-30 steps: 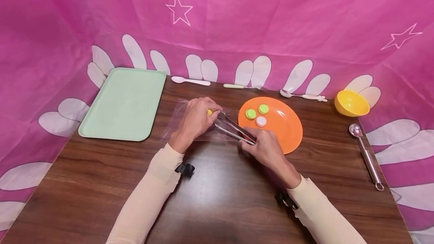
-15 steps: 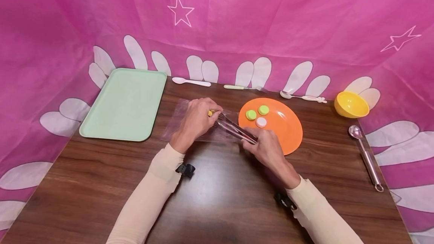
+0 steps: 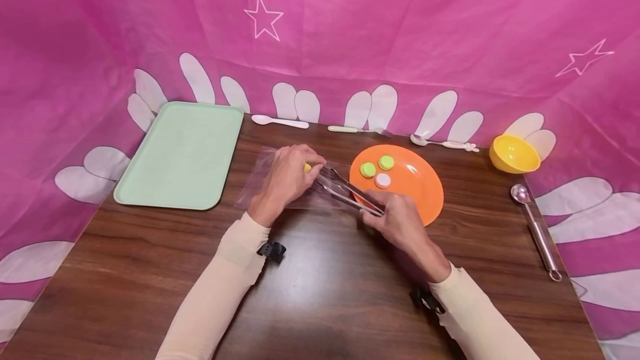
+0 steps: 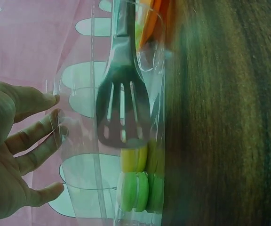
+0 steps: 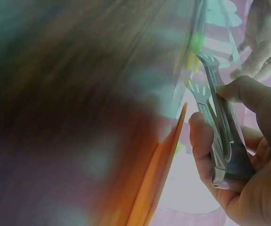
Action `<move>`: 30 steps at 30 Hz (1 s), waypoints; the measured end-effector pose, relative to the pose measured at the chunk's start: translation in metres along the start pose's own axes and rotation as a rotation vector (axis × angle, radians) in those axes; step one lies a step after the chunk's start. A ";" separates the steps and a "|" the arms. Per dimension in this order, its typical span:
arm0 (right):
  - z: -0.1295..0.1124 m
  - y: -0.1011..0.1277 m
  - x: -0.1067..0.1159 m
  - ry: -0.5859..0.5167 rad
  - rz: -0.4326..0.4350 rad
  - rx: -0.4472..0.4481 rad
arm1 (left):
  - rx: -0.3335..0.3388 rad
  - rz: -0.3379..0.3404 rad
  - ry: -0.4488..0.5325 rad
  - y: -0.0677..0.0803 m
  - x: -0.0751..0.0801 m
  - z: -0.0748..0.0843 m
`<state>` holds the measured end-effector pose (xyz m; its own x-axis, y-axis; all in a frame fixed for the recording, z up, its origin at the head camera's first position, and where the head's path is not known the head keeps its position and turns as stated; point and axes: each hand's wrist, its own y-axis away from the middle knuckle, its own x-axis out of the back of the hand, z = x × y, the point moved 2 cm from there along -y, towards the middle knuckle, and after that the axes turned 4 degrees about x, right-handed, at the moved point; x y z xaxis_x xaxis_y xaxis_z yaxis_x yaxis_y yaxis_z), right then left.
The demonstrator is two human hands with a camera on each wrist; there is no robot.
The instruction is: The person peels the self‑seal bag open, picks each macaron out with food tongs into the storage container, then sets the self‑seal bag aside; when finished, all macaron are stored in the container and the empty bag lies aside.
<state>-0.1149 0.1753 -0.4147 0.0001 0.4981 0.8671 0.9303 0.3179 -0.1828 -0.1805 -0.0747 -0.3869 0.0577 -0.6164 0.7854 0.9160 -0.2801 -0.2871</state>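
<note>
My left hand (image 3: pixel 291 174) pinches the upper edge of a clear plastic bag (image 3: pixel 257 179) between thumb and fingertips, holding its mouth up. Inside the bag are a yellow macaron (image 4: pixel 134 160) and a green macaron (image 4: pixel 135 192). Metal tongs (image 3: pixel 345 192) with slotted heads lie in my right hand (image 3: pixel 400 218), thumb on one arm and fingers on the other. The slotted tips reach into the bag's mouth close to the yellow macaron, their arms spread apart. An orange plate (image 3: pixel 427 182) beside the right hand carries two green macarons (image 3: pixel 368 170) and a white macaron (image 3: pixel 383 180).
A pale green tray (image 3: pixel 180 154) lies at the left. Along the back are a pink spoon (image 3: pixel 280 121), a fork (image 3: pixel 345 129) and another spoon (image 3: pixel 445 144). At the right stand a yellow bowl (image 3: pixel 515 154) and a metal scoop (image 3: pixel 537 232).
The tongs' arms came together half a second ago and are spread again now. My right hand has drawn back slightly to the right; the left hand keeps its place at the bag.
</note>
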 end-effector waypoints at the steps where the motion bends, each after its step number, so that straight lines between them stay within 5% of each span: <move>1: -0.001 -0.002 -0.001 0.003 -0.004 0.006 | -0.001 0.000 0.000 0.000 0.000 0.000; 15: -0.008 -0.015 -0.007 -0.004 -0.023 -0.004 | -0.002 0.017 -0.001 -0.001 -0.001 -0.003; 23: 0.000 0.014 0.015 -0.014 0.015 -0.032 | -0.001 0.010 0.014 0.000 -0.001 -0.002; 30: 0.018 0.053 0.043 0.051 0.139 -0.058 | 0.004 0.008 -0.003 -0.001 -0.003 -0.003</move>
<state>-0.0726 0.2285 -0.3952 0.1477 0.4923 0.8578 0.9397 0.2007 -0.2770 -0.1825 -0.0743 -0.3908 0.0662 -0.6163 0.7848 0.9170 -0.2725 -0.2914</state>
